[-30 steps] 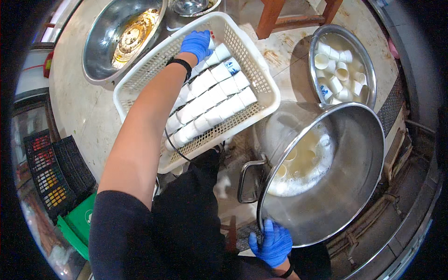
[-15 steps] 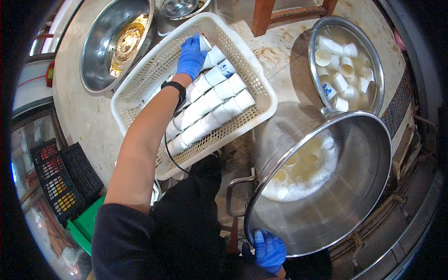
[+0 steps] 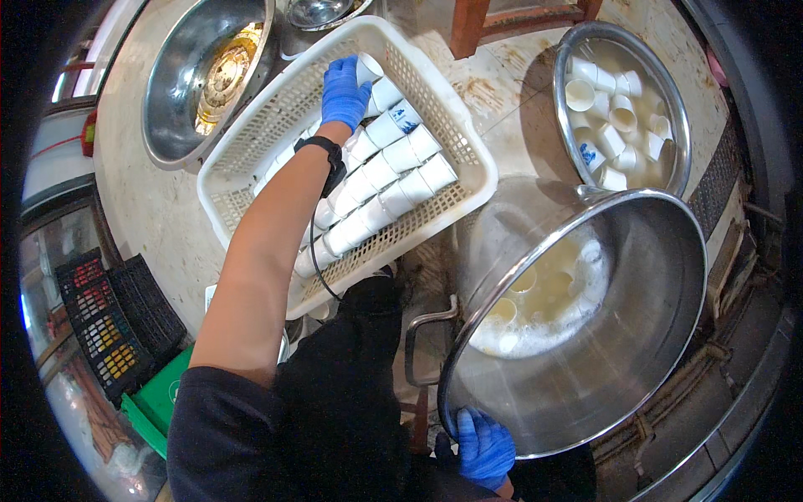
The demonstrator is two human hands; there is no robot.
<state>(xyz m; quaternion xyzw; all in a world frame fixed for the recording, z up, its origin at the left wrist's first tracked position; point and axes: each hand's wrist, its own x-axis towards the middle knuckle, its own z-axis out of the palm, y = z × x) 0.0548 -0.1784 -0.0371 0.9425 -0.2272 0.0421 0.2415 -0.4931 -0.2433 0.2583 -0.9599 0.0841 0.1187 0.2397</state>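
Note:
My left hand [image 3: 345,94], in a blue glove, is at the far end of a large off-white plastic basket [image 3: 219,171]. Its fingers are closed on a white cup [image 3: 367,69], whose round mouth shows. Below that cup, white cups [image 3: 390,198] lie on their sides, nested into several slanting rows; one bears a blue pattern [image 3: 406,116]. At the bottom, my right hand [image 3: 485,448], gloved in blue too, grips the near rim of a deep steel pot [image 3: 623,351]. Cloudy, foamy water [image 3: 548,293] with a few cups in it lies in the pot.
A steel basin [image 3: 680,113] of murky water and loose cups stands at the far right. Another steel bowl [image 3: 163,109] with brownish liquid is at the far left. Beyond the basket is a wooden stool leg [image 3: 468,29]. Black crates [image 3: 100,326] and a green bin [image 3: 159,397] lie left.
The cup at my left hand has tilted, so more of its mouth shows. That hand has shifted only slightly, and my right hand keeps its hold on the pot rim.

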